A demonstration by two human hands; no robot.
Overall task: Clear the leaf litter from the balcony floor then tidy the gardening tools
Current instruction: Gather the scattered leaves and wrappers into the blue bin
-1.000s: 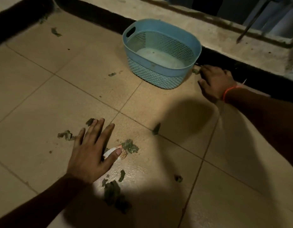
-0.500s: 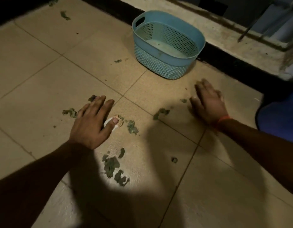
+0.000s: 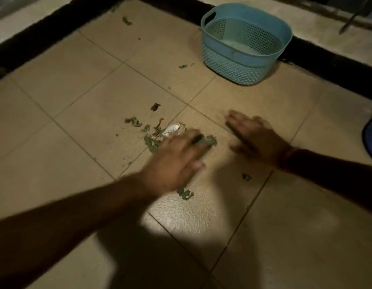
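Near the basket [image 3: 244,43], on the tiles toward you, your left hand [image 3: 174,161] lies flat, fingers straight, on the leaves [image 3: 155,140], gripping nothing. Your right hand [image 3: 257,138], blurred, is spread flat beside them, nearer the basket, holding nothing.

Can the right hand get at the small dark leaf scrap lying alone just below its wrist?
Probably yes: the small dark leaf scrap lies alone on bare beige tile, and the right hand, fingers flat, has nothing between them.
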